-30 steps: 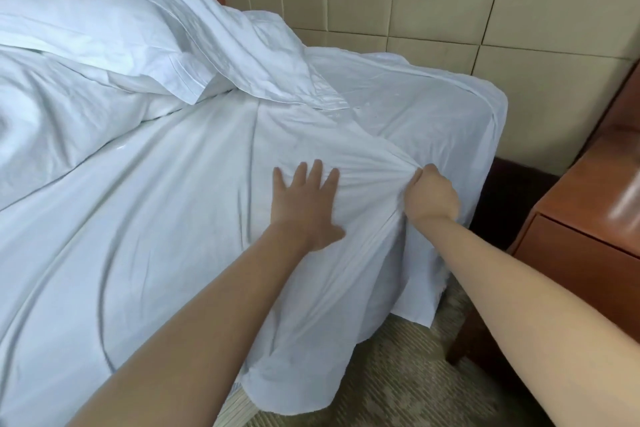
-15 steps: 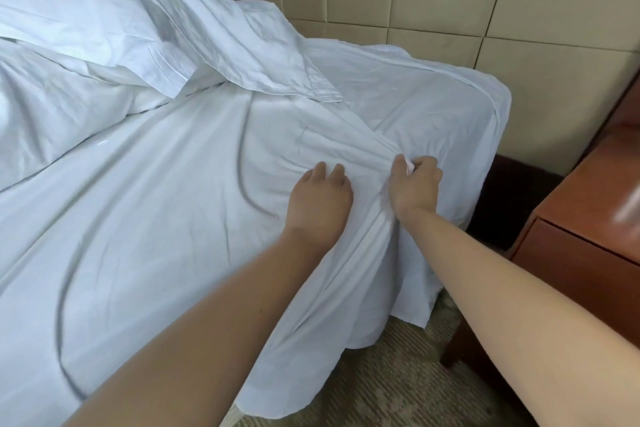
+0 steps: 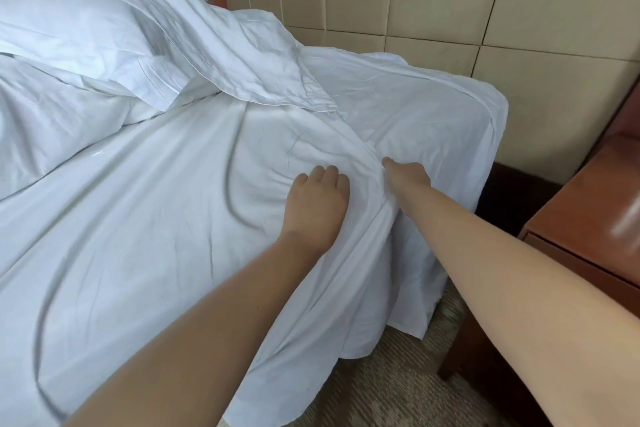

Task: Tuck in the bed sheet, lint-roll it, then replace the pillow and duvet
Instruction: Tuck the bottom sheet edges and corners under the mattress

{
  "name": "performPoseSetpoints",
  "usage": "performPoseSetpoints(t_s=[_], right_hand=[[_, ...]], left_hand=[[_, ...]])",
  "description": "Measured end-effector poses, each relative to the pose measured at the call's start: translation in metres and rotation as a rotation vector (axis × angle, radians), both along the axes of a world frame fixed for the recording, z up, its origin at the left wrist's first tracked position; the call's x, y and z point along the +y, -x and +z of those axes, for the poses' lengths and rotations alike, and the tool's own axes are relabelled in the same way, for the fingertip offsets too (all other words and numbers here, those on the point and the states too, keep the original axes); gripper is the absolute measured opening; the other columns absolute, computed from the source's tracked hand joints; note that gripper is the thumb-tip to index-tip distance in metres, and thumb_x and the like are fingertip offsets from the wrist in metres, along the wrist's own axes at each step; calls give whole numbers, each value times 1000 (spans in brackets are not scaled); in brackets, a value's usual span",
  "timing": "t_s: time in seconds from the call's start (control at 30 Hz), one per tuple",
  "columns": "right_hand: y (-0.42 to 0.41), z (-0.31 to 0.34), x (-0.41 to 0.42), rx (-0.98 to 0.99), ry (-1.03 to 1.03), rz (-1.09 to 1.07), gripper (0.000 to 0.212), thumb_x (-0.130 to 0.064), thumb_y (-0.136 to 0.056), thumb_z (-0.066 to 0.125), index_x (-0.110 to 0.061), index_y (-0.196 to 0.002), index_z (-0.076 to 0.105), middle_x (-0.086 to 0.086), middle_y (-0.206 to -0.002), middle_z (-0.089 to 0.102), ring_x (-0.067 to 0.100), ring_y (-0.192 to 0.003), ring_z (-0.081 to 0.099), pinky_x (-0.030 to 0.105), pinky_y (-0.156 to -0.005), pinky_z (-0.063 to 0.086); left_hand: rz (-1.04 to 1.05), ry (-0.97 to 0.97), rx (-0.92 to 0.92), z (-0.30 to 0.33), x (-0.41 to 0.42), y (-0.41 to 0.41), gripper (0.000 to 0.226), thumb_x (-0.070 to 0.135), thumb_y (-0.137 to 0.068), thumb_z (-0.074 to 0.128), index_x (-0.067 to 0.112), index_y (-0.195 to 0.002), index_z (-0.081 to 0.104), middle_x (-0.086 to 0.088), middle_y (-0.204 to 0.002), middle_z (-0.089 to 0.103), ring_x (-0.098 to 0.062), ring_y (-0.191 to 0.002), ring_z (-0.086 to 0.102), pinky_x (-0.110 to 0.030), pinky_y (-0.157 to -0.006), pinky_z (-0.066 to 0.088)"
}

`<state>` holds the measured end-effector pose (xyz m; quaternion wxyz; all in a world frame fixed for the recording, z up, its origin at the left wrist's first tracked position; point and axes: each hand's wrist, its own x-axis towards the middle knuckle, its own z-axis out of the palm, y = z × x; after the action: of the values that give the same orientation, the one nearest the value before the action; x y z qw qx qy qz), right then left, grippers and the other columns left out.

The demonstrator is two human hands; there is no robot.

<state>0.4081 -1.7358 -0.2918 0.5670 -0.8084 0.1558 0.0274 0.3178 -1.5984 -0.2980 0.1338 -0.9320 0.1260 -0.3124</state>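
Observation:
A white bed sheet (image 3: 145, 225) covers the mattress and hangs loose over the near side down to the floor. My left hand (image 3: 317, 196) lies on the sheet near the bed's edge with its fingers curled into the fabric, bunching it. Just right of it, my right hand (image 3: 407, 173) grips a ridge of the sheet at the edge; its fingers are mostly hidden in the fold. A white pillow (image 3: 86, 31) lies at the head of the bed, its flap reaching toward my hands. A white duvet (image 3: 45, 121) lies bunched at the left under the pillow.
A padded beige wall (image 3: 450, 3) stands behind the bed. A brown wooden nightstand (image 3: 595, 211) sits at the right, with a narrow dark gap between it and the bed corner. Patterned carpet (image 3: 391, 388) shows below the hanging sheet.
My left hand went from flat with spread fingers to curled into the sheet. My right hand slid left and up along the edge, gathering a ridge of fabric between the two hands.

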Motion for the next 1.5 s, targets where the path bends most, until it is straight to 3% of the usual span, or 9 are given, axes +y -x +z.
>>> performPoseSetpoints(t_s=[0.13, 0.47, 0.67, 0.83, 0.97, 1.07, 1.23, 1.37, 1.5], right_hand=[[-3, 7, -1, -4, 130, 18, 13, -10, -92, 43, -5, -81, 48, 8, -81, 51, 24, -74, 50, 27, -63, 39], [-13, -1, -19, -214, 270, 75, 33, -10, -92, 42, -12, -59, 35, 2, -65, 41, 16, -56, 41, 24, -48, 30], [-27, 2, -60, -301, 452, 19, 36, -8, -93, 38, -17, -59, 36, 2, -65, 39, 21, -67, 45, 25, -48, 28], [-33, 7, -57, -367, 555, 69, 18, 2, -85, 37, -11, -97, 43, 11, -88, 48, 27, -84, 49, 37, -72, 46], [-28, 8, -64, -473, 897, 268, 21, 4, -86, 33, -15, -92, 39, 16, -92, 56, 29, -88, 57, 33, -65, 38], [-32, 13, -73, -496, 1238, 330, 23, 2, -90, 40, -9, -106, 52, 16, -101, 60, 29, -88, 59, 31, -61, 33], [-43, 10, -81, -410, 1311, 196, 29, 8, -86, 50, -13, -73, 34, 2, -70, 40, 17, -58, 36, 27, -52, 23], [-43, 5, -78, -383, 1273, 186, 24, 9, -83, 50, -13, -88, 41, 3, -76, 47, 18, -58, 35, 30, -60, 29], [-51, 8, -83, -370, 1289, 170, 22, 8, -85, 50, -12, -94, 47, 9, -88, 53, 18, -61, 33, 29, -57, 26]], left_hand=[[34, -3, -59, -5, 1, -5, 32, 2, -49, 83, 10, -62, 55, -5, -59, 49, -22, -50, 47, -26, -53, 23], [35, 17, -76, -3, -5, -16, 31, 15, -55, 85, 11, -62, 55, -4, -58, 51, -23, -51, 49, -26, -54, 25], [50, -23, 51, 0, -17, -26, 38, 49, -91, 51, 12, -98, 57, -4, -95, 57, -26, -92, 52, -33, -72, 29], [67, -64, 11, 0, -28, -38, 33, 35, -57, 83, 15, -64, 57, -1, -60, 54, -21, -57, 52, -26, -53, 32], [60, -104, 11, 1, -38, -49, 33, 24, -51, 86, 14, -61, 56, -2, -56, 53, -23, -54, 52, -25, -54, 37], [109, -152, 148, 9, -46, -48, 11, 14, -82, 63, 10, -91, 56, -5, -86, 60, -25, -81, 57, -32, -73, 36], [101, -235, 221, 14, -52, -50, 27, 0, -86, 40, 7, -112, 44, -7, -104, 53, -26, -97, 49, -34, -84, 28], [84, -187, 162, 12, -52, -48, 21, 2, -84, 45, 8, -103, 48, -4, -85, 48, -22, -74, 44, -32, -73, 23], [-23, -162, -56, 14, -51, -52, 30, 7, -51, 81, 12, -63, 54, 0, -49, 45, -19, -40, 40, -27, -58, 21]])
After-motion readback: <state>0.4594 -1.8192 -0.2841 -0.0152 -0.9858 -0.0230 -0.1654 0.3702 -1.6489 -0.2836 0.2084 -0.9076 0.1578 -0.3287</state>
